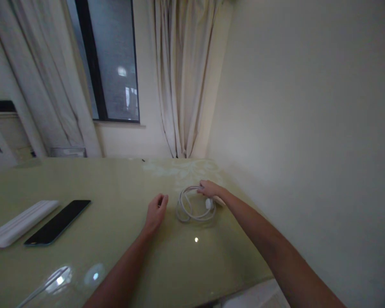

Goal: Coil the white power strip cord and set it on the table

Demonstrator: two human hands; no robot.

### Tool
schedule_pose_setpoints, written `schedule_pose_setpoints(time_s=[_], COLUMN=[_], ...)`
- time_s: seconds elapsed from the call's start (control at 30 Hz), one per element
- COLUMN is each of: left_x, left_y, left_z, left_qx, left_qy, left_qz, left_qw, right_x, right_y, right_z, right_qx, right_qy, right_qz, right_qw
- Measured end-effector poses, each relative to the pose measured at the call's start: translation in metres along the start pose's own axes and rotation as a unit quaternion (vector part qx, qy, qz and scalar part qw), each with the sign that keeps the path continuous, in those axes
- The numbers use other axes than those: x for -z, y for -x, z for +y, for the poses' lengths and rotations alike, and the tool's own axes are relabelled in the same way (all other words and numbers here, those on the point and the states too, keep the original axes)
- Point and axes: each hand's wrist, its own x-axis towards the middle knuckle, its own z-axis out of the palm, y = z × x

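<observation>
The right hand [209, 188] pinches a looped white cord [199, 219] on the surface [115, 222], just below the frame's middle. The left hand [155, 210] curls nearby; I can't tell if it holds anything.

Glossy table [115, 205], smooth cable [199, 219], draped cloth.
The tabletop is sleek and mirrors spots of light; the cable looks like smooth, matt plastic. The dark slab [58, 223] has a smooth face, the curtain [188, 64] is soft folded cloth, the wall [308, 107] matt, the window pane [112, 51] reflective glass.
</observation>
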Motion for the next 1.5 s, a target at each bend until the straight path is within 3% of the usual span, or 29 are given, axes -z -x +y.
schedule_pose_setpoints(time_s=[0.23, 0.4, 0.47, 0.6, 0.73, 0.9, 1.03, 1.1, 1.13, 1.23, 1.33, 1.43, 1.5], left_x=[0.004, 0.018, 0.024, 0.033, 0.042, 0.059, 0.068, 0.068, 0.066, 0.061, 0.057, 0.056, 0.056], left_y=[0.007, 0.007, 0.006, 0.005, 0.012, 0.009, -0.017, -0.030, -0.034, -0.042, -0.042, -0.039, -0.038], left_z=[0.010, 0.014, 0.019, 0.029, 0.028, 0.037, 0.086, 0.113, 0.124, 0.143, 0.145, 0.149, 0.155], left_qx=[0.037, 0.089, 0.120, 0.218, 0.258, 0.184, 0.133, 0.056, 0.022, -0.045, -0.080, -0.051, -0.022], left_qy=[0.138, 0.229, 0.307, 0.509, 0.546, 0.486, 0.359, 0.219, 0.133, 0.001, 0.065, 0.141, 0.133], left_qz=[-0.007, 0.037, 0.032, -0.010, -0.090, -0.279, -0.426, -0.439, -0.459, -0.455, -0.399, -0.319, -0.268], left_qw=[0.990, 0.969, 0.943, 0.833, 0.792, 0.808, 0.820, 0.870, 0.878, 0.889, 0.911, 0.936, 0.954], right_x=[0.032, 0.047, 0.047, 0.050, 0.062, 0.077, 0.081, 0.083, 0.084, 0.086, 0.087, 0.086, 0.086], right_y=[0.008, 0.014, 0.014, 0.012, 0.022, 0.037, 0.043, 0.047, 0.049, 0.054, 0.054, 0.053, 0.052], right_z=[-0.092, -0.124, -0.127, -0.120, -0.110, -0.104, -0.103, -0.103, -0.104, -0.103, -0.100, -0.098, -0.096], right_qx=[0.136, 0.175, 0.168, 0.118, 0.167, 0.269, 0.252, 0.228, 0.219, 0.201, 0.171, 0.144, 0.136], right_qy=[-0.133, -0.213, -0.252, -0.323, -0.359, -0.416, -0.408, -0.376, -0.356, -0.300, -0.260, -0.235, -0.218], right_qz=[0.099, 0.177, 0.196, 0.235, 0.248, 0.227, 0.247, 0.282, 0.297, 0.322, 0.339, 0.343, 0.344], right_qw=[0.977, 0.945, 0.933, 0.909, 0.884, 0.839, 0.842, 0.853, 0.859, 0.875, 0.888, 0.898, 0.903])
